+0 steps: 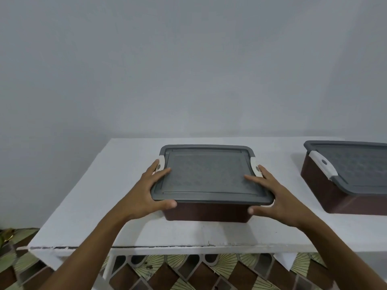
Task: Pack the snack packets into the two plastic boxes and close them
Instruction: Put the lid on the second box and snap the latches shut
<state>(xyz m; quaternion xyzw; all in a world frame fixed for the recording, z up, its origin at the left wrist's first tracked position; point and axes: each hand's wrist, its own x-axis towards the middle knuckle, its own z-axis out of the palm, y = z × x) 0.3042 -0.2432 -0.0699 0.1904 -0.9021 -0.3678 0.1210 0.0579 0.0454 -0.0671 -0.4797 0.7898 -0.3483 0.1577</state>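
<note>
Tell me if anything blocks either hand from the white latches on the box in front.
Nothing visible does. The left hand and right hand grip the grey lid at its sides, fingers on top, thumbs under the rim, beside the left latch and right latch. The second box stands apart at right.

A white desk [125, 231] carries two lidded brown boxes: one central [207, 212], another [326, 193] at its right edge

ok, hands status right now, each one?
Left hand: grips the middle box's lid at its left edge, fingers on top, thumb under.
Right hand: grips that lid's right edge likewise.
</note>
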